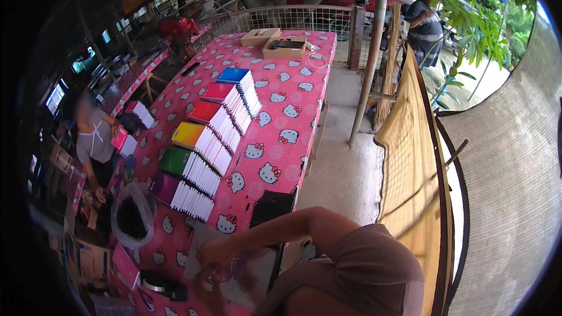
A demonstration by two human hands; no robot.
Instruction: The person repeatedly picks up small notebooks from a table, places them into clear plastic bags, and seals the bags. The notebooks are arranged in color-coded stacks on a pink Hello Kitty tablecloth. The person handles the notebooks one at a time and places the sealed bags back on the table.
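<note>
Right hand (213, 254) fingers closed on a clear sleeve (249, 275) over the near bench (287, 158) edge. Left hand (212, 292) blurred beneath the sleeve; its fingers' state cannot be told. Notebook stacks (202, 158) lie farther off.

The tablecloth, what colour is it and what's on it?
Pink tablecloth with white cartoon cat faces, clearest in the head view.

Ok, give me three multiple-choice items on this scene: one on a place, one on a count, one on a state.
1. Where do the two cardboard boxes sit?
A. far end of the table
B. on the floor
C. beside the tape dispenser

2. How many fanned notebook stacks lie in the row?
A. three
B. six
C. nine

3. How is the plastic bag standing?
A. tied shut
B. folded flat
C. open at the top

Answers:
1 A, they rest by the wire fence.
2 B, blue, two red, yellow, green, purple.
3 C, its dark inside shows.
</note>
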